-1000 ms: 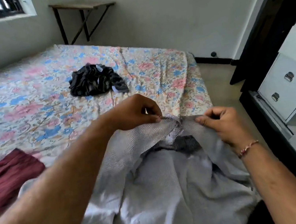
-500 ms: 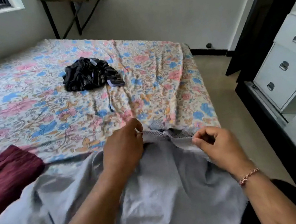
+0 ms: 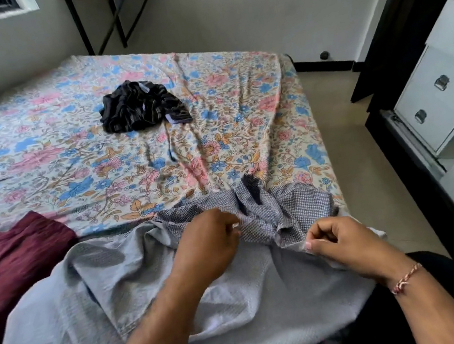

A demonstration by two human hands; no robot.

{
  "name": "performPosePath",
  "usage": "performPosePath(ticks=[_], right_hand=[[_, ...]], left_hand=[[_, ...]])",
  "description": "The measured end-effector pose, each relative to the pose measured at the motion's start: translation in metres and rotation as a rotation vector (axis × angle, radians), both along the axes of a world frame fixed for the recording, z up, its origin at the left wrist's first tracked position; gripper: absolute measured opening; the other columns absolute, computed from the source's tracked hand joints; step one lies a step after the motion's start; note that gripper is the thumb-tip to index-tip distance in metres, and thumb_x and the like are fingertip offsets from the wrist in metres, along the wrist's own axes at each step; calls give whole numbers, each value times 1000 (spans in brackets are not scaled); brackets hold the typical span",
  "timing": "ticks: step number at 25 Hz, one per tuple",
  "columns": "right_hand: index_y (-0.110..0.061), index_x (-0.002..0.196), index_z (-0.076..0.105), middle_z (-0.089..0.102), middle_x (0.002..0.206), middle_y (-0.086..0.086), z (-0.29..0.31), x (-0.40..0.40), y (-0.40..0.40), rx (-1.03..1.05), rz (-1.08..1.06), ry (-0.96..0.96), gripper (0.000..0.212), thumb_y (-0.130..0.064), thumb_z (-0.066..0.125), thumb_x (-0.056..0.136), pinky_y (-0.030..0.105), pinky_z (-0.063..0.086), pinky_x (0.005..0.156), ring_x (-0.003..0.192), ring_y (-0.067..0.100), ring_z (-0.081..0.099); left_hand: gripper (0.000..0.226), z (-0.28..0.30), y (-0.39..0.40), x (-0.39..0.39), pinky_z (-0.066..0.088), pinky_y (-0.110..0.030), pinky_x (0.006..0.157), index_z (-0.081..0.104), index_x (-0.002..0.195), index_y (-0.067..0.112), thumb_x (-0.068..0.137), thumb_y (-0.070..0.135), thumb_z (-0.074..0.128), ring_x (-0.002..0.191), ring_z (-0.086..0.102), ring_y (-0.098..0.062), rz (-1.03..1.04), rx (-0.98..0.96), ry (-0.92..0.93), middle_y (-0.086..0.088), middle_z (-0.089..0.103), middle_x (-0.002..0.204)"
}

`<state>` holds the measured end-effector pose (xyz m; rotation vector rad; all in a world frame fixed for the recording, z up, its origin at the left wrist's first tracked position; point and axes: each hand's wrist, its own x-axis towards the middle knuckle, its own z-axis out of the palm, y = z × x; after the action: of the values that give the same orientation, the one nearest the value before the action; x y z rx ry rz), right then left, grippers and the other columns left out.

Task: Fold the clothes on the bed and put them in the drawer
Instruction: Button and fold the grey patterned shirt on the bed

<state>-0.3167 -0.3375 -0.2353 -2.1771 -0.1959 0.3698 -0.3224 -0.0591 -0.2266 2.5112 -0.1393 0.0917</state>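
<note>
- Pinching the far edge of the pale grey-blue woven cotton garment (image 3: 139,300) with both hands; that's me laying it out at the bed's near right corner.
- My left hand (image 3: 207,245) has thumb and fingers curled onto the darker checked end of the cloth, and my right hand (image 3: 345,242) nips the same edge just beside the bed's right edge.
- The hands sit apart, with a bunched knot of checked fabric between them.
- Best move, I reckon: draw the two pinches away from each other so that bunch flattens, then smooth toward me before any fold.
- The garment runs from my fingers back under both forearms, draped over the near edge of the floral-print bedsheet (image 3: 41,158).
- Still waiting: a crumpled black striped garment (image 3: 139,105) mid-bed, well away, and a maroon ribbed shirt (image 3: 18,262) at the near left edge.
- The white drawer unit with metal handles (image 3: 442,86) stands off the bed's right side.
</note>
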Motion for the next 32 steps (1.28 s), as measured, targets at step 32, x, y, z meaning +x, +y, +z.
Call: performPosePath(ticks=[32], right_hand=[[-17, 73, 72, 64, 62, -8, -11, -34, 31, 395, -461, -191, 25, -40, 82, 77, 22, 46, 53, 55, 10, 55]], left_hand=[[15, 4, -34, -39, 48, -34, 62, 55, 83, 12, 98, 10, 49, 60, 51, -21, 356, -1333, 440, -3, 52, 63]])
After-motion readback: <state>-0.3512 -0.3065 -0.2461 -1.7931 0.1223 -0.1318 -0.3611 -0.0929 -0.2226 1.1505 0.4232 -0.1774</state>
